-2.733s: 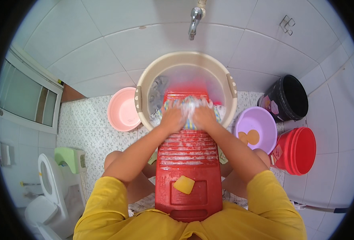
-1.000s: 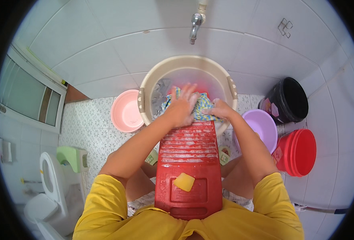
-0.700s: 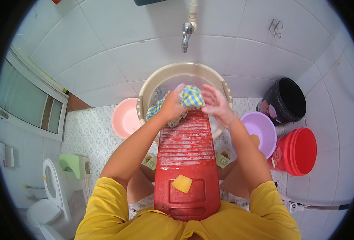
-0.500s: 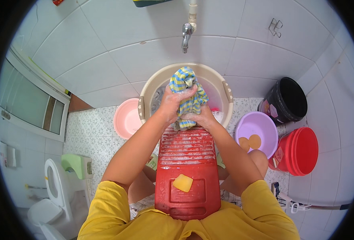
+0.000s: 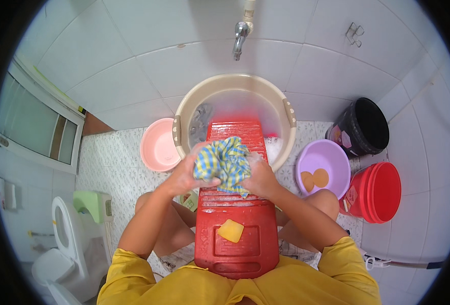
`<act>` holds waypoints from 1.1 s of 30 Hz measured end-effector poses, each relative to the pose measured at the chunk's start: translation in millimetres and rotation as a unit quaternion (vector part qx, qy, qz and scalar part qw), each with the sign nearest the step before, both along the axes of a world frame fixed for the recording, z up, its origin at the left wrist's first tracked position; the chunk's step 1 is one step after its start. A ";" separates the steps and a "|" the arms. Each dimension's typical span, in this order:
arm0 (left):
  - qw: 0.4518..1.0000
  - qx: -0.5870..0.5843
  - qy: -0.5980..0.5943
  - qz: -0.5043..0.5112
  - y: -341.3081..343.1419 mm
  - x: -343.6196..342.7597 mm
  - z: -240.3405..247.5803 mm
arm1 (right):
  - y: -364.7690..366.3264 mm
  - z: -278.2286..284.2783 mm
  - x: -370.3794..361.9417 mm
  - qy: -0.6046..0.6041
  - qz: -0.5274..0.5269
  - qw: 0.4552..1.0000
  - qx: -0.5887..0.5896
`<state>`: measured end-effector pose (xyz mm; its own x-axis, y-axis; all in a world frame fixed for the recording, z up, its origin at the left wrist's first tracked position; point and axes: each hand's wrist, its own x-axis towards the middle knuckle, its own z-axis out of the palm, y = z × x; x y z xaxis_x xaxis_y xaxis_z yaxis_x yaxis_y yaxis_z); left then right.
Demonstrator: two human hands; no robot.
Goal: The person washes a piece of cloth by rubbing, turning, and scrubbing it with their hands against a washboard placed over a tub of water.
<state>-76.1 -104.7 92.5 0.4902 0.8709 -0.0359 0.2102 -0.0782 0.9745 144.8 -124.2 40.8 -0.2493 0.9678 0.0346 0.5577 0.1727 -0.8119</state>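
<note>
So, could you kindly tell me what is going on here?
A person in a yellow top has a blue, yellow and white checked cloth bunched between the left hand and right hand, above a red ribbed board. The board's far end reaches into a large beige tub of cloudy water. A yellow block lies on the smooth near part, and suds show on the ribs.

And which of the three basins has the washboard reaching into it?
The beige basin in the middle: the far end of the red washboard lies inside it. The pink basin, left, and the purple basin, right, hold no board.
</note>
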 end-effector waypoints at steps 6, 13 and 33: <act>0.927 0.240 0.284 0.036 21.4 19.4 -110.9 | 59.2 -38.1 -27.7 -0.265 0.010 0.962 0.065; 0.997 0.019 -0.020 0.077 84.2 13.9 -103.1 | 100.7 -69.7 -23.3 -0.254 0.001 0.967 0.025; 0.851 0.249 0.453 0.093 51.8 49.1 -99.6 | 72.7 -41.7 -16.5 -0.262 0.002 0.960 0.097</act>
<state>-27.0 -52.9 -7.1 0.3098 0.9482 0.0709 0.9115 -0.3174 0.2615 128.3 -51.5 -0.9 -0.2861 0.9545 0.0839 0.8794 0.2963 -0.3726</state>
